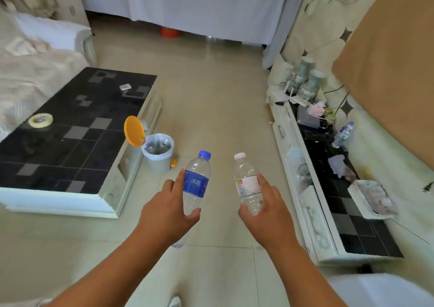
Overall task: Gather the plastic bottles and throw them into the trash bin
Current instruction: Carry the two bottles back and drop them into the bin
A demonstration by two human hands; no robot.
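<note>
On the left, a roll of tape (40,120) lies on the dark tiled coffee table (70,142). Beside the table's near corner stands the trash bin (157,153), orange lid (133,131) up, clear bottles inside. The left hand (168,215) grasps the blue-capped bottle (196,184); the right hand (265,209) grasps the white-capped bottle (247,184), both above the floor. At far right, 1 more bottle (343,135) stands on the TV cabinet (312,212).
</note>
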